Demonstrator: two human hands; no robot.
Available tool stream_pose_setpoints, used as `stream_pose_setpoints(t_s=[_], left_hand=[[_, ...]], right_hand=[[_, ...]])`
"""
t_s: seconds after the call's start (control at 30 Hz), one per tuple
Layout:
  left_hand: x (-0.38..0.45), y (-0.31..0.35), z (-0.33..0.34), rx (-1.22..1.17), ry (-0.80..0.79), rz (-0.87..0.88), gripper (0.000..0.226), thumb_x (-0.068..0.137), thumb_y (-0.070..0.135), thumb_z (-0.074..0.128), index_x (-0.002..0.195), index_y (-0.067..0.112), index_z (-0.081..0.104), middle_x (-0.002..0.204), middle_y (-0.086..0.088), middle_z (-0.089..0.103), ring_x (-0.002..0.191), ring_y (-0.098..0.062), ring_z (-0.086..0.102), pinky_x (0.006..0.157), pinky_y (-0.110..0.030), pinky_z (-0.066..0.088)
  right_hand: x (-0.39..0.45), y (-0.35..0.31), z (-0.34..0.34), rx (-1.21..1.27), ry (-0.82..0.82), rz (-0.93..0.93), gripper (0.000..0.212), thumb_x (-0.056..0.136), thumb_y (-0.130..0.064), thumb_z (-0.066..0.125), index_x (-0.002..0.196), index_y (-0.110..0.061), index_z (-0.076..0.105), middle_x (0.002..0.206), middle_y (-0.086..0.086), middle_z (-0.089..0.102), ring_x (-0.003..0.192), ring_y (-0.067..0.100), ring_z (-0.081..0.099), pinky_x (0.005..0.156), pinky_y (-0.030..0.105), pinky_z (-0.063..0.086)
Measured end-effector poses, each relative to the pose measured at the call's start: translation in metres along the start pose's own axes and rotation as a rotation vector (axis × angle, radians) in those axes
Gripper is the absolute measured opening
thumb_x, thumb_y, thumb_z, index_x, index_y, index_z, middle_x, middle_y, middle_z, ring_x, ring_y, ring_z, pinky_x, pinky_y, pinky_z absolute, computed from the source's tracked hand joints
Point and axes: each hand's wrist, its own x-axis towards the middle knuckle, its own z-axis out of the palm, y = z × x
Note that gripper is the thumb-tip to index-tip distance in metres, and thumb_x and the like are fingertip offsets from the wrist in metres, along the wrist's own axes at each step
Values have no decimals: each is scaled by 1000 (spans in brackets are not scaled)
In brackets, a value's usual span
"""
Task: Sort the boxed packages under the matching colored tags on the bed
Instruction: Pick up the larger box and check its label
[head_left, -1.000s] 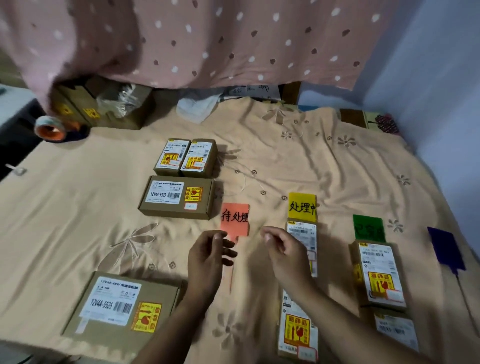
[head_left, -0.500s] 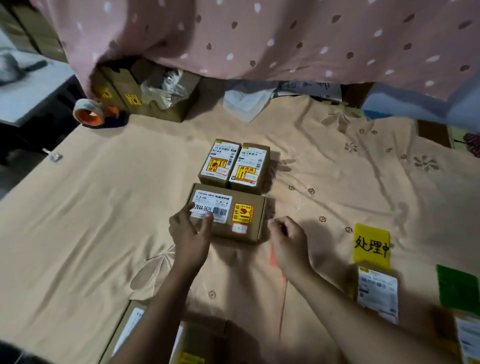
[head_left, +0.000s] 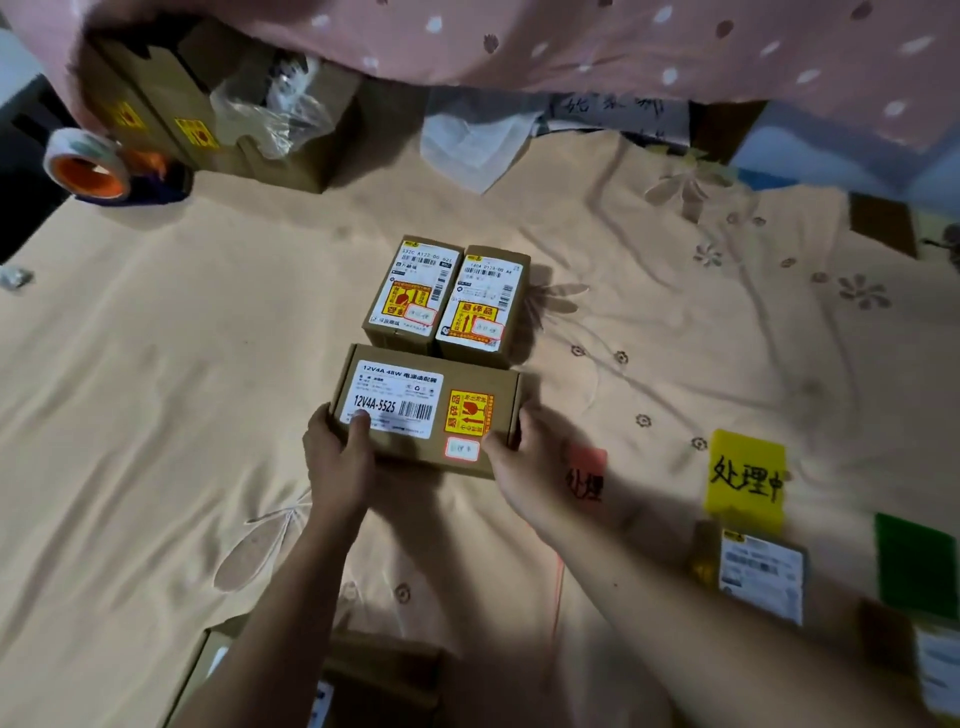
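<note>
Both of your hands grip the wide cardboard box (head_left: 426, 410) marked 12V4A-5525, one at each near corner. Your left hand (head_left: 337, 457) comes up from the near edge of the bed with the forearm almost straight, thumb laid on top of the white label and the other fingers wrapped round the left end. Your right hand (head_left: 524, 457) reaches in at a slant from the near right, thumb on the top face beside the small red-bordered sticker, fingers curled round the right end of the box. You cannot tell from this view whether the box is lifted or resting on the orange bedsheet (head_left: 156, 415).

That box sits near the middle of the bed, its far side just against two smaller upright boxes (head_left: 452, 296) that stand side by side, touching each other.

Your right wrist partly covers the red tag (head_left: 589, 467). Toward the right edge lies the yellow tag (head_left: 745, 478) with black handwriting, and just nearer than it a small package (head_left: 761, 571) with a white label. The green tag (head_left: 917, 566) lies at the right edge.

At the far left corner a roll of tape (head_left: 88, 166) with an orange core rests beside a stack of larger cartons (head_left: 208, 114).
</note>
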Motion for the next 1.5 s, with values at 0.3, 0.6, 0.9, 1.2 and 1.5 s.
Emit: stream_pose_setpoints(t_s=[0.3,0.6,0.9,1.2,1.5], left_hand=[[-35,14,-1,-80,-3,18,69,77,46,47,136,11,43,135,-10,48,126,-25,48,110,-47,38],[-92,32,-5,-119,-32,155,28,94,16,56,115,4,42,99,2,53,97,-21,54,81,-29,39],[-187,48,17,-124,-158,309,9,91,15,57,93,15,47,89,1,55,89,-24,56,82,-45,47],[-293,89,61,-335,-256,422,15,92,11,54,82,18,46,85,0,57,82,-17,60,69,-35,48],[-370,108,73,-461,-291,570,22,77,36,47,98,37,56,112,-13,62,106,-37,60,82,-55,50]], right_hand=[[-16,2,-16,119,-67,1,51,80,-21,54,129,-33,49,111,-8,68,99,11,63,93,27,48],[-59,14,-71,159,53,-120,38,85,-26,47,119,-42,51,92,-14,73,101,10,57,113,20,-9],[-128,47,-177,555,304,-166,32,93,-10,53,117,-30,58,102,-12,69,84,-6,66,76,15,53],[-191,78,-278,739,501,-211,15,93,-17,56,102,-28,62,101,4,71,91,20,66,79,33,52],[-241,91,-352,778,500,-366,16,94,-20,55,101,-29,65,100,2,74,89,21,71,69,29,58]])
